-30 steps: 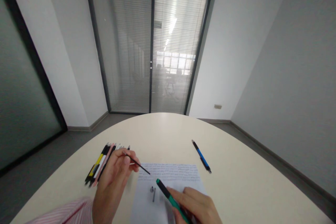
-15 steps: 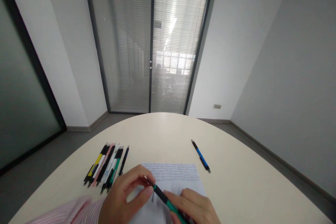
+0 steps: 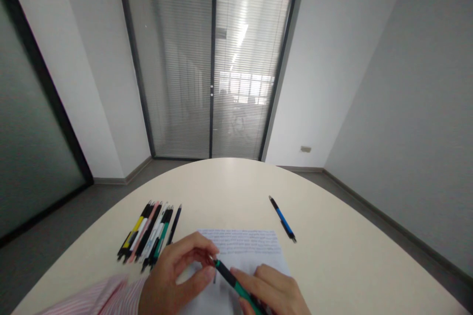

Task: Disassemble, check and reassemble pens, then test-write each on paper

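Observation:
My right hand [image 3: 271,293] grips a green and black pen barrel [image 3: 236,285] near the bottom edge, its open tip pointing up and left. My left hand [image 3: 177,278] pinches at that tip with thumb and forefinger; the thin refill it held is mostly hidden inside the barrel. Both hands hover over a sheet of paper [image 3: 254,248] with handwritten lines across its top. A small dark pen part [image 3: 215,278] lies on the paper just below my left fingers.
A row of several pens [image 3: 150,236] in yellow, pink, white, green and black lies left of the paper. A blue pen [image 3: 283,219] lies alone to the right on the round cream table [image 3: 332,236]. Blinds-covered glass doors stand beyond.
My left hand brought the thin refill down from above the pen row to the barrel's tip and fed it in. The right hand stayed nearly still.

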### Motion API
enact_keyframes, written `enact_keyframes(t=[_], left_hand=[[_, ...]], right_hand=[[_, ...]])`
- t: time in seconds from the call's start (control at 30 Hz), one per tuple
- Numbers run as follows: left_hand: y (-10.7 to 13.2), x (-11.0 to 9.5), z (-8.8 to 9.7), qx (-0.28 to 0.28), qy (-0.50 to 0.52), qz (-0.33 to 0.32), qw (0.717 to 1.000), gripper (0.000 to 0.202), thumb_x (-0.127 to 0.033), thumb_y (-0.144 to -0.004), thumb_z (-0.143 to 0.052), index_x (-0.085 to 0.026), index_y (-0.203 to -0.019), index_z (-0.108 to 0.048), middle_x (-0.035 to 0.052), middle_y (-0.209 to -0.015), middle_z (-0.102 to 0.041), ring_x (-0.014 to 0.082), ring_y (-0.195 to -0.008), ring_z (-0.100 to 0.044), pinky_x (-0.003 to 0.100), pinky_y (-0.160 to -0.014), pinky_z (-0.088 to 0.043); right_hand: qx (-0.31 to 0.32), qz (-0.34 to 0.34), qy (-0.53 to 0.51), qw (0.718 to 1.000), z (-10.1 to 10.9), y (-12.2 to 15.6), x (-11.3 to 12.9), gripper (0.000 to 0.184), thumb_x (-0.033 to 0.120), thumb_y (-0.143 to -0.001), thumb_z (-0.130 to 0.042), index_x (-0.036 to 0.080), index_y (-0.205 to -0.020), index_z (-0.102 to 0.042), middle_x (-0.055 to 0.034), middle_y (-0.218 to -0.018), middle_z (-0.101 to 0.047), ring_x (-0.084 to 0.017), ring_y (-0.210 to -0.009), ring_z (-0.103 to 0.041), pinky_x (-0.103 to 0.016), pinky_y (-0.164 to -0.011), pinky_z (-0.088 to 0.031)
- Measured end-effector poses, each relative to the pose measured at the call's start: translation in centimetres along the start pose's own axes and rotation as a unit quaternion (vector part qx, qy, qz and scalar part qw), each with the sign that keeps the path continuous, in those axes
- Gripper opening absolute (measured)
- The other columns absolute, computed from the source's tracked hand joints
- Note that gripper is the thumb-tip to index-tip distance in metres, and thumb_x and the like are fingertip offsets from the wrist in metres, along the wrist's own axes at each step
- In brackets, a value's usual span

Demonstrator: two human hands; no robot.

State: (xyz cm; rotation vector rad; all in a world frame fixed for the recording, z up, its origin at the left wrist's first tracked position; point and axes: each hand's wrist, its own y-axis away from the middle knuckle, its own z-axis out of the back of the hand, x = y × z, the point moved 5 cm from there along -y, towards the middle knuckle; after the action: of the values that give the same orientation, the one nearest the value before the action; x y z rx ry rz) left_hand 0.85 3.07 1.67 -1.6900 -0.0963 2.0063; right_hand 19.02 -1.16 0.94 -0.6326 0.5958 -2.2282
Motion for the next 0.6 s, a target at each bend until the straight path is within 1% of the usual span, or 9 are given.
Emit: enact_keyframes(t=[0.07, 0.1, 0.17, 0.2, 0.23, 0.3, 0.4, 0.5, 0.6], left_hand=[[0.1, 0.1, 0.1, -0.018, -0.062, -0.028, 0.998, 0.028, -0.015, -0.077, -0.059, -0.021, -0.104, -0.061, 0.0074, -0.095, -0.066, 0.0218, -0.088, -0.064, 0.031, -0.079, -0.054], [0.2, 0.2, -0.1, -0.016, -0.112, -0.048, 0.992, 0.033, -0.015, -0.075, -0.059, -0.022, -0.107, -0.06, 0.0085, -0.101, -0.065, 0.0241, -0.094, -0.062, 0.036, -0.084, -0.053], [0.4, 0.4, -0.6, -0.009, -0.226, -0.096, 0.969, 0.035, -0.015, -0.071, -0.061, -0.023, -0.105, -0.061, 0.0099, -0.11, -0.063, 0.0294, -0.108, -0.055, 0.046, -0.094, -0.045], [0.5, 0.7, -0.9, 0.006, -0.274, -0.117, 0.954, 0.036, -0.015, -0.068, -0.063, -0.023, -0.104, -0.061, 0.0105, -0.114, -0.061, 0.032, -0.115, -0.049, 0.05, -0.098, -0.041], [0.6, 1.0, -1.0, -0.001, -0.306, -0.132, 0.943, 0.037, -0.015, -0.067, -0.064, -0.022, -0.103, -0.061, 0.0109, -0.116, -0.06, 0.0334, -0.12, -0.045, 0.052, -0.099, -0.039], [0.8, 1.6, -1.3, 0.007, -0.338, -0.145, 0.93, 0.036, -0.017, -0.068, -0.064, -0.022, -0.103, -0.061, 0.0106, -0.118, -0.059, 0.034, -0.124, -0.039, 0.052, -0.099, -0.038], [0.8, 2.3, -1.4, 0.039, -0.347, -0.144, 0.926, 0.024, -0.021, -0.073, -0.066, -0.023, -0.097, -0.062, 0.0088, -0.117, -0.059, 0.0321, -0.124, -0.038, 0.049, -0.099, -0.039], [0.6, 2.4, -1.3, 0.065, -0.333, -0.135, 0.931, 0.015, -0.025, -0.077, -0.067, -0.024, -0.092, -0.064, 0.0064, -0.115, -0.059, 0.0298, -0.122, -0.04, 0.046, -0.098, -0.039], [0.3, 1.9, -1.2, 0.058, -0.299, -0.137, 0.942, 0.014, -0.035, -0.079, -0.067, -0.024, -0.089, -0.065, 0.0059, -0.111, -0.061, 0.0288, -0.119, -0.043, 0.044, -0.098, -0.039]], right_hand=[[-0.01, -0.022, -0.011, 1.0, 0.1, 0.0, -0.2, 0.03, 0.017, -0.082, -0.056, 0.019, -0.112, -0.063, -0.0005, -0.057, -0.058, -0.012, -0.048, -0.054, -0.019, -0.044, -0.038], [-0.013, -0.032, -0.017, 0.999, 0.2, -0.1, -0.2, 0.03, 0.017, -0.082, -0.056, 0.019, -0.111, -0.063, -0.0004, -0.057, -0.058, -0.012, -0.049, -0.055, -0.019, -0.045, -0.039], [-0.017, -0.045, -0.029, 0.998, 0.2, -0.2, -0.3, 0.029, 0.018, -0.081, -0.056, 0.019, -0.109, -0.064, -0.0003, -0.057, -0.058, -0.012, -0.049, -0.056, -0.018, -0.046, -0.04], [-0.024, -0.047, -0.034, 0.998, 0.2, -0.2, -0.3, 0.029, 0.018, -0.081, -0.056, 0.019, -0.108, -0.064, -0.0002, -0.057, -0.058, -0.012, -0.049, -0.056, -0.018, -0.045, -0.04], [-0.031, -0.047, -0.036, 0.998, 0.3, -0.3, -0.2, 0.028, 0.019, -0.081, -0.055, 0.018, -0.107, -0.065, -0.0001, -0.056, -0.057, -0.012, -0.048, -0.055, -0.018, -0.045, -0.04], [-0.043, -0.043, -0.035, 0.998, 0.3, -0.4, -0.1, 0.028, 0.018, -0.081, -0.054, 0.016, -0.106, -0.066, 0.0, -0.054, -0.056, -0.012, -0.047, -0.054, -0.018, -0.044, -0.04], [-0.038, -0.046, -0.028, 0.998, 0.3, -0.4, 0.0, 0.028, 0.017, -0.08, -0.054, 0.016, -0.106, -0.066, 0.0003, -0.054, -0.055, -0.012, -0.046, -0.054, -0.018, -0.044, -0.039], [-0.024, -0.06, -0.027, 0.998, 0.2, -0.4, -0.2, 0.029, 0.017, -0.08, -0.055, 0.017, -0.107, -0.065, 0.0005, -0.056, -0.056, -0.012, -0.048, -0.054, -0.018, -0.046, -0.04], [-0.012, -0.071, -0.028, 0.997, 0.1, -0.4, -0.4, 0.029, 0.017, -0.08, -0.054, 0.018, -0.108, -0.065, 0.0003, -0.057, -0.057, -0.012, -0.049, -0.054, -0.018, -0.047, -0.041]])
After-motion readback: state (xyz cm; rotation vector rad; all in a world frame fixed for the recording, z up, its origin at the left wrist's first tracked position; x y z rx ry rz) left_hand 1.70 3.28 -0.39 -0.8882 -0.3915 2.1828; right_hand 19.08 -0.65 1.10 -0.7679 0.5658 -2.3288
